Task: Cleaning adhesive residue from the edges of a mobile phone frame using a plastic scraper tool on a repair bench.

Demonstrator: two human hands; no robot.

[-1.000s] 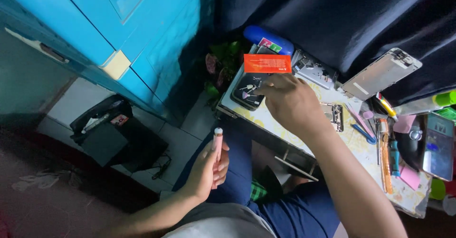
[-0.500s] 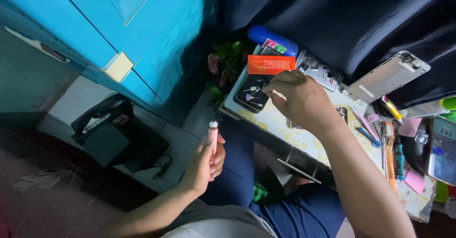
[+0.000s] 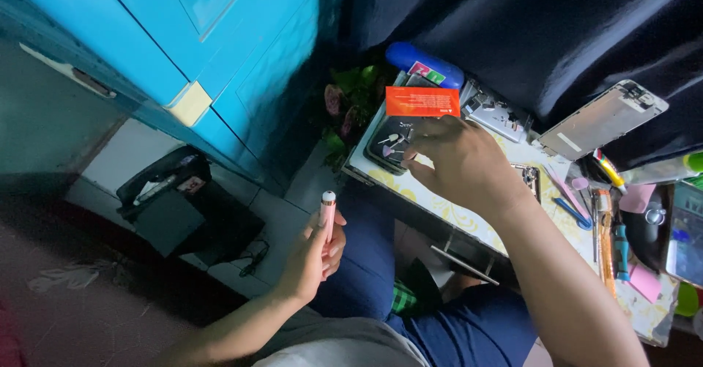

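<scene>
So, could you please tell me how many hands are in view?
2. The left hand holds a pink pen-like tool above the lap; the right hand reaches over the dark tray at the table's edge.

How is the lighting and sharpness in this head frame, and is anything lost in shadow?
Head view: tilted, dim and uneven; the blue cabinet is bright, the dark cloth nearly featureless; the left hand with its pink pen and the right hand are fairly sharp; the floor is murky.

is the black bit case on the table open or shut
Open. The black case lies at the table's edge with small bits showing inside, and the right hand reaches over it. The orange card stands behind it.
</scene>
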